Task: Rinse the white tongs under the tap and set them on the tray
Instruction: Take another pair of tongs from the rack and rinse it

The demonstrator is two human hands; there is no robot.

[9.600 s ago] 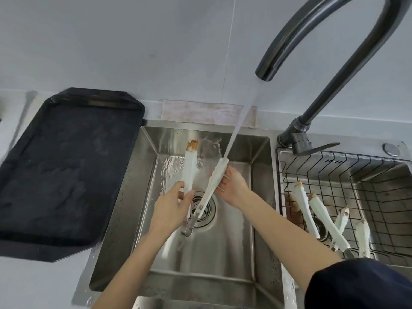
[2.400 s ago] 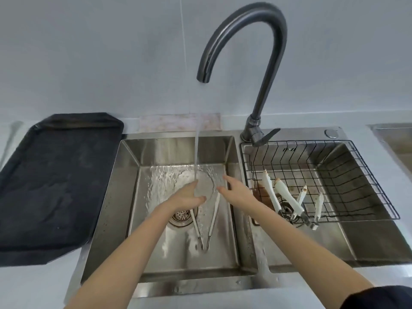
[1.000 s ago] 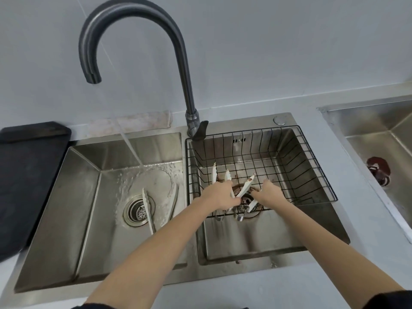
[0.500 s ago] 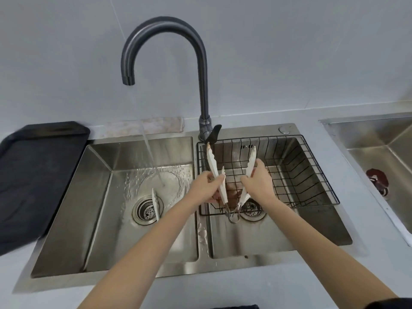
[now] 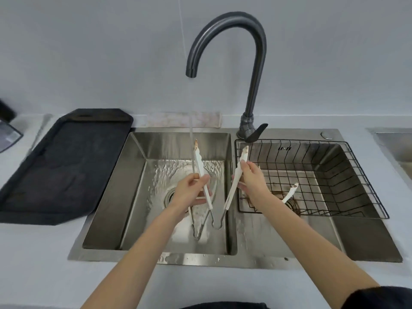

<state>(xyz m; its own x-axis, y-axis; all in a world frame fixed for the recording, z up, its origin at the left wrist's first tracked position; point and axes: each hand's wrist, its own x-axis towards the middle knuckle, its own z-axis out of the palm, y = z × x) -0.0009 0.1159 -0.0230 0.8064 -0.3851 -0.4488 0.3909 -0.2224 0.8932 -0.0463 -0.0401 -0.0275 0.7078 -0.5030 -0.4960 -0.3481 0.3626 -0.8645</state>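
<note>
Head view: both hands, left (image 5: pixel 191 190) and right (image 5: pixel 253 181), grasp spread white tongs (image 5: pixel 219 192) under the tap (image 5: pixel 254 70); no writing readable.

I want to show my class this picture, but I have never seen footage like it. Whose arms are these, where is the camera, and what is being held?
The camera sits on a person's head, looking down, so the arms are the wearer's own. The left hand and right hand each grip one arm of a pair of white tongs, spread in a V over the left sink basin. Water runs from the tap. Another pair lies in the basin, one more in the wire basket. A black tray waits on the left.
</note>
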